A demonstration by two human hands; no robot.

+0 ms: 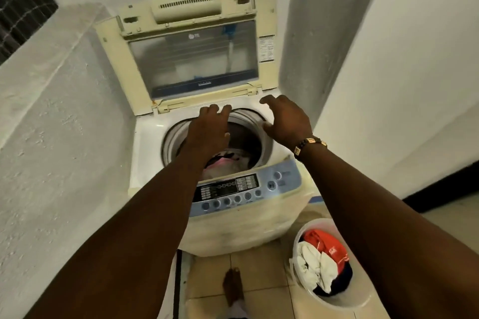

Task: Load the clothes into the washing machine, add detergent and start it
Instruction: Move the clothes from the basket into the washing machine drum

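Note:
A cream top-loading washing machine point(153, 137) stands in front of me with its lid point(191, 57) folded up against the wall. Pink, white and dark clothes point(228, 159) lie in the drum. My left hand point(210, 127) hovers over the drum opening, fingers loosely bent, holding nothing. My right hand point(285, 119) is spread over the drum's right rim, fingers relaxed and empty, with a beaded bracelet on the wrist. The blue and grey control panel point(246, 188) faces me at the front edge. No detergent is in view.
A white bucket point(337, 304) on the tiled floor at lower right holds red, white and dark clothes point(324, 254). White walls close in on the left, and a grey pillar point(324, 33) stands to the right of the machine. My bare foot point(232, 286) stands in front of it.

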